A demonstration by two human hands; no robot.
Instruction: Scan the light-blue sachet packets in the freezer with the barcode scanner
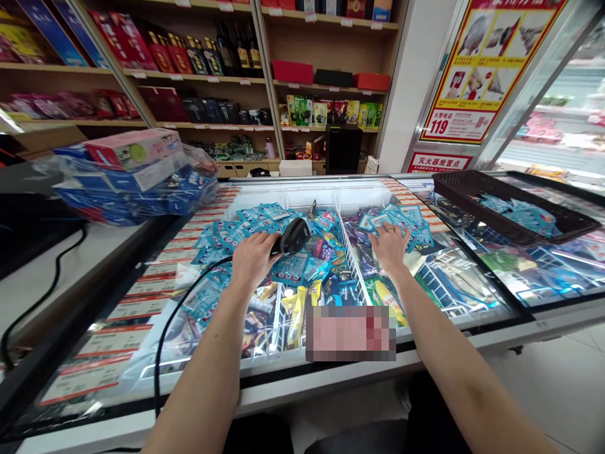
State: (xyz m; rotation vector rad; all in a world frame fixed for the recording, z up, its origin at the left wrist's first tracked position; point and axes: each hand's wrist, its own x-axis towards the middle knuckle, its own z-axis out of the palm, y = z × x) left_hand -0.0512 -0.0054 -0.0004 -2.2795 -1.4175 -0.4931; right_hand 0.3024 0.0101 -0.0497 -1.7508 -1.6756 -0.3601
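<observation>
My left hand (253, 257) is closed round the grip of a black barcode scanner (292, 236), whose head points right over the open chest freezer (331, 372). The scanner's black cable (165, 328) runs back along my left arm. My right hand (390, 244) lies flat with fingers spread on a heap of blue ice-cream packets (406, 224) in the right compartment. More blue packets (255, 217) fill the left compartment under the scanner. A white wire divider (352, 261) separates the two compartments.
A black tray (515, 205) with blue packets rests on the freezer's glass lid at the right. Stacked boxes in a plastic bag (127, 180) sit on the left. Shelves of boxed goods (198, 63) line the back wall. A glass-door fridge (562, 120) stands at the right.
</observation>
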